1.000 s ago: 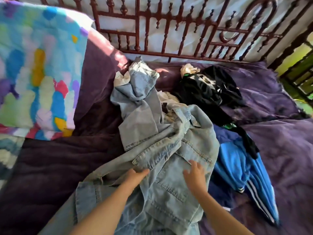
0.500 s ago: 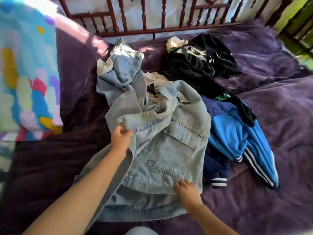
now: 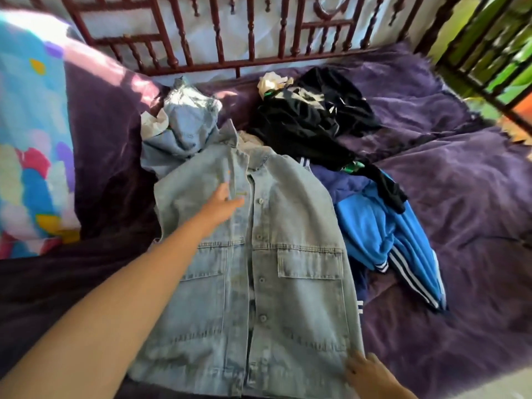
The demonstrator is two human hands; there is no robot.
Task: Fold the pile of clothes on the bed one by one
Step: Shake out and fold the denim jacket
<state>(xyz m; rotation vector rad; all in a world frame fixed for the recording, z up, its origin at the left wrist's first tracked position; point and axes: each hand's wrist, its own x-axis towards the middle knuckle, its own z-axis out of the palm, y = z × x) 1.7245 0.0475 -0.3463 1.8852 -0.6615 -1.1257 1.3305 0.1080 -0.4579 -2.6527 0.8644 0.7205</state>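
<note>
A denim jacket (image 3: 276, 269) lies front-up near the front edge of the bed (image 3: 460, 211). The left hand (image 3: 221, 205), fingers straight, presses its chest, likely smoothing it for folding. The right hand (image 3: 371, 372), fingers extended, touches the hem corner, apparently to steady it.

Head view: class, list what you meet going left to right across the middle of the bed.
Multicoloured patterned cloth → light denim jacket → blue striped garment.
</note>
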